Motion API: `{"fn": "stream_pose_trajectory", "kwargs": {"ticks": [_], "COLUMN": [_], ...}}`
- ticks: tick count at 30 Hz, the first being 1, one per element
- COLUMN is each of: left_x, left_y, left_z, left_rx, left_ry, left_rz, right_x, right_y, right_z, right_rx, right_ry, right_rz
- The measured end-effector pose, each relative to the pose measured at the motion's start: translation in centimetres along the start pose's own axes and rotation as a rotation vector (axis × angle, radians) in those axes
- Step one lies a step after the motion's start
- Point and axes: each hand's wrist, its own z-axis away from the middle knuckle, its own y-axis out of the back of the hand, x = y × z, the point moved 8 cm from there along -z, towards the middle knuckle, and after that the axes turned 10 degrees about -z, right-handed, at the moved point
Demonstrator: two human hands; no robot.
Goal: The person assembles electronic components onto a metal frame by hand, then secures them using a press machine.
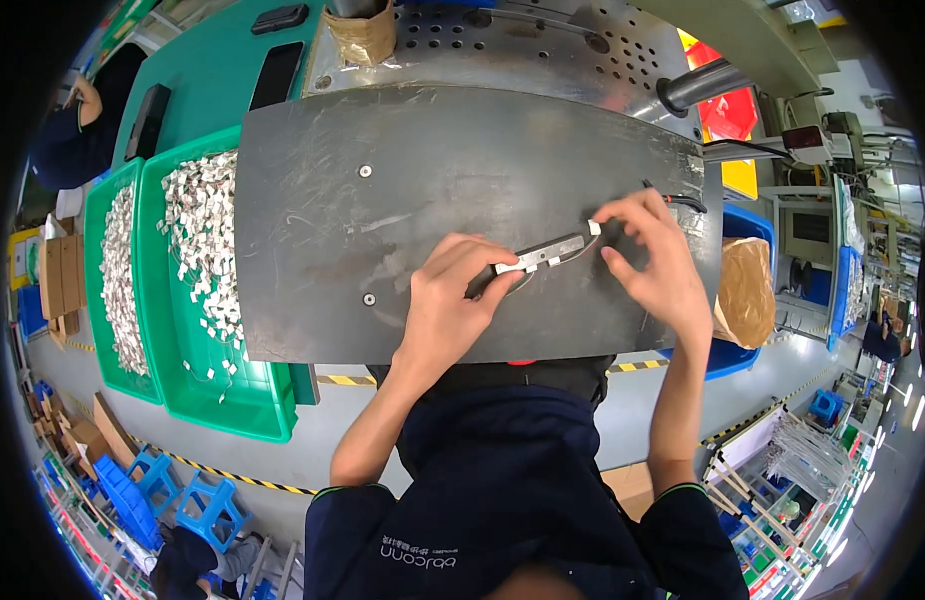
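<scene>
Bar [564, 247] in left hand [450, 288]

Left hand [447, 290] pinches grey metal bar [560, 250] over bench [462, 130]; fingers hide bar's left end. Right hand [662, 260]: fingertips partly cover white connector [594, 228]; pinched or merely touched, can't tell. Black tool [692, 204] near bench's right edge: part behind right hand, kind unclear. Larger green bin [257, 405]: right side hidden by bench's left edge; white pieces [217, 210] inside too small to tell singly. Paper-wrapped container [362, 38] past bench's far edge: cut off above. Co-worker [67, 145], far left: cut by dark rim.
</scene>
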Motion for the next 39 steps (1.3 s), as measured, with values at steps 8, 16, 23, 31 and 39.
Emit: {"fn": "stream_pose_trajectory", "kwargs": {"ticks": [8, 16, 23, 31, 39], "left_x": [0.1, 0.2, 0.1, 0.2, -0.1], "left_y": [0.1, -0.1, 0.0, 0.2, -0.1], "left_z": [0.1, 0.0, 0.0, -0.1, -0.1], "left_rx": [0.017, 0.022, 0.025, 0.035, 0.044], "left_ry": [-0.016, -0.051, 0.000, 0.015, 0.050], "left_rz": [-0.002, -0.016, -0.041, -0.046, -0.016], "right_x": [-0.4, -1.1, 0.3, -1.5, -2.1], "right_y": [-1.1, -3.1, -1.9, -2.6, -3.9], "right_z": [0.2, 4.7, 3.5, 2.4, 1.7], "right_rx": [-0.368, -0.561, -0.318, 0.085, 0.068], "right_ry": [0.157, -0.114, -0.027, 0.319, 0.506], "right_rz": [0.223, 0.086, -0.282, -0.191, -0.118]}}
